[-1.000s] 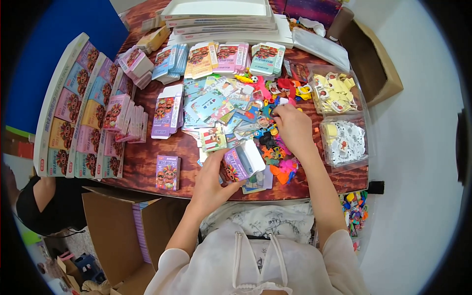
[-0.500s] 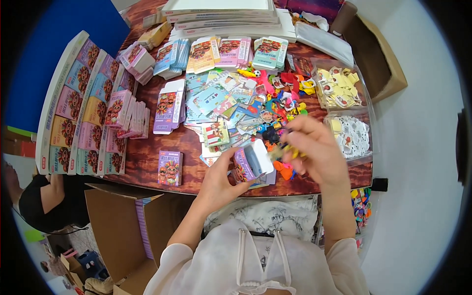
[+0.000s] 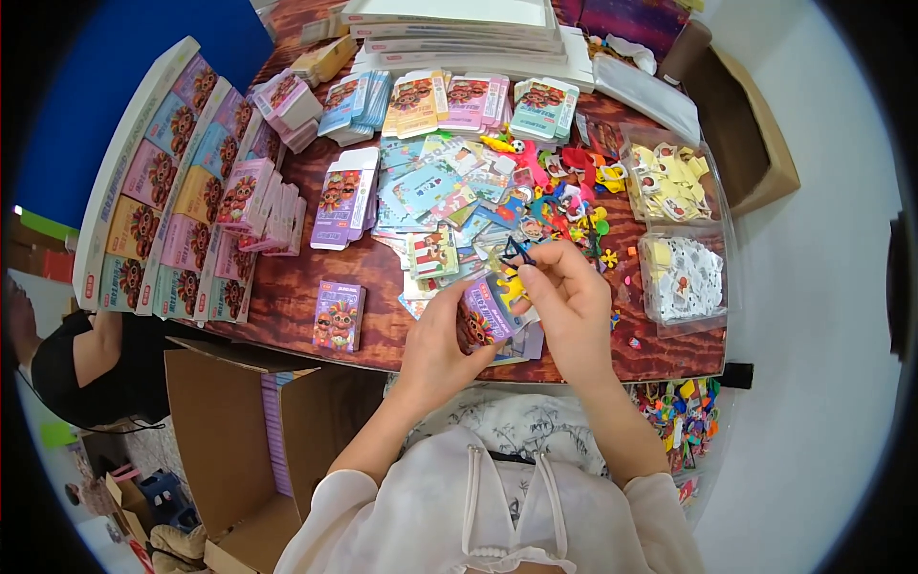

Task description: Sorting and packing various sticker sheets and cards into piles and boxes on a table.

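Note:
My left hand point(image 3: 438, 346) is closed around a small purple card box point(image 3: 484, 316), tilted with its mouth toward the right. At that mouth my right hand point(image 3: 576, 311) pinches a dark blue plastic trinket point(image 3: 517, 252). A yellow trinket point(image 3: 513, 289) sits just under those fingers, partly hidden by them and the box edge. Beyond both hands spreads a pile of printed cards point(image 3: 430, 191). Right beside the cards lies a heap of colourful plastic toys point(image 3: 574, 206). One closed purple box point(image 3: 338, 316) lies to the left of my left hand.
Display trays of boxes point(image 3: 158, 172) lean at the left. Flat box stacks point(image 3: 416, 103) line the back, below piled white trays point(image 3: 459, 43). Clear bins of yellow pieces point(image 3: 669, 182) and white pieces point(image 3: 687, 277) stand right. Open cartons point(image 3: 225, 430) flank the table; another person's arm point(image 3: 96, 359) shows far left.
My right hand has come left and down from over the toys to the box mouth, bringing small trinkets. The box stays in my left hand. The whole view has shifted slightly.

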Demonstrator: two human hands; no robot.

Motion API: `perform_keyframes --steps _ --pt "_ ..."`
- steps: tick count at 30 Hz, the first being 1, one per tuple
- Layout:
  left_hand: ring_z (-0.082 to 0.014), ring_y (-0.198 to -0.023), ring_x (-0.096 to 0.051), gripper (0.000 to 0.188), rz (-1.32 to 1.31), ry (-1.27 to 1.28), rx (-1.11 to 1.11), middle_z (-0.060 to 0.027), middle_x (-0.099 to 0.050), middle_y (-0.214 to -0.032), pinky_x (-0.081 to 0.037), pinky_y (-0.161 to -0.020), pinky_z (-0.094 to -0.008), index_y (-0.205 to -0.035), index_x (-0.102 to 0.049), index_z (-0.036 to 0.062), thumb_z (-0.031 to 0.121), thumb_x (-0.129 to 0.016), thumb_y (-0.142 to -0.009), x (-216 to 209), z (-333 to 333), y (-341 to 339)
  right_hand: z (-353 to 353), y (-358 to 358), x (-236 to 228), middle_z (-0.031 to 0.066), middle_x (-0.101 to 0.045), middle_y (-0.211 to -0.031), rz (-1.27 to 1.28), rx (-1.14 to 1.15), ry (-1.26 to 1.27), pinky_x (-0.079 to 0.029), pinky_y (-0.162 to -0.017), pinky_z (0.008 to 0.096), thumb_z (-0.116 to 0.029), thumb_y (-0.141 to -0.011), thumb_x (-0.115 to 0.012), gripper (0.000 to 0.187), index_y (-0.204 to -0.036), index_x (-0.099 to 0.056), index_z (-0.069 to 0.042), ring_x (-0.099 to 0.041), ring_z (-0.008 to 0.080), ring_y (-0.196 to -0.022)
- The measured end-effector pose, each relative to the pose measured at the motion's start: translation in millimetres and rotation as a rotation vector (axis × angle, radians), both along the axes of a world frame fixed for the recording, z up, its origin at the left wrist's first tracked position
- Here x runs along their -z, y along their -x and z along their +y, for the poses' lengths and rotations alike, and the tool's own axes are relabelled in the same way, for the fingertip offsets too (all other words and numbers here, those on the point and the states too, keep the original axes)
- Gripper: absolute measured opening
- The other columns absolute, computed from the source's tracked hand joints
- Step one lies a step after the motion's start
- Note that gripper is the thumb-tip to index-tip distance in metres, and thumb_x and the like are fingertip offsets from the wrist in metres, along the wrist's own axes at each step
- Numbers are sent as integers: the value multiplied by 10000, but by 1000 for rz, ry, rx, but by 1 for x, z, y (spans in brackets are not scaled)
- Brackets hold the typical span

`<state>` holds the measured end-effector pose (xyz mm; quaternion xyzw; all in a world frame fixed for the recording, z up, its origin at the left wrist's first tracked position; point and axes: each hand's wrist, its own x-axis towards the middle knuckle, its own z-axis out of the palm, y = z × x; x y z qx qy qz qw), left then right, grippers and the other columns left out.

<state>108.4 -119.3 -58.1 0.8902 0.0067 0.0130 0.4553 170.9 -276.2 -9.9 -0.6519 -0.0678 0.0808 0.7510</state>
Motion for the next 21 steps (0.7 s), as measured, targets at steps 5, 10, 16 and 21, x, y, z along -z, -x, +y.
perform_keyframes --steps 5,10,16,21 --pt "-281 -1034 -648 760 -81 -31 21 -179 -614 -1158 -551 -848 -373 -1342 -456 -23 112 -841 -701 4 3 0 -3 4 -3 62 -675 -974 -195 -20 290 -515 -695 229 -13 -972 -566 148 -1096 -617 50 -626 78 -797" --pt "-284 -1013 -650 749 -55 -3 9 -176 -616 -1145 -552 -820 -367 -1335 -459 -19 128 -849 -712 8 0 0 -7 1 -12 57 -685 -987 -161 -83 263 -505 -717 232 -12 -963 -574 156 -1097 -629 46 -633 80 -838" --pt "-254 -985 -647 744 -44 36 -18 -156 -612 -1123 -553 -790 -338 -1336 -461 -7 128 -850 -716 4 -1 -2 -11 1 -11 47 -659 -904 -42 -32 95 -463 -710 205 -20 -952 -591 120 -1050 -648 19 -605 56 -883" --pt "-245 -979 -637 748 -61 75 -24 -156 -592 -1150 -549 -773 -333 -1340 -459 0 125 -850 -715 12 1 -1 -18 4 -4 32 -695 -881 -204 -76 394 -476 -647 245 2 -932 -608 102 -1021 -654 20 -634 61 -817"
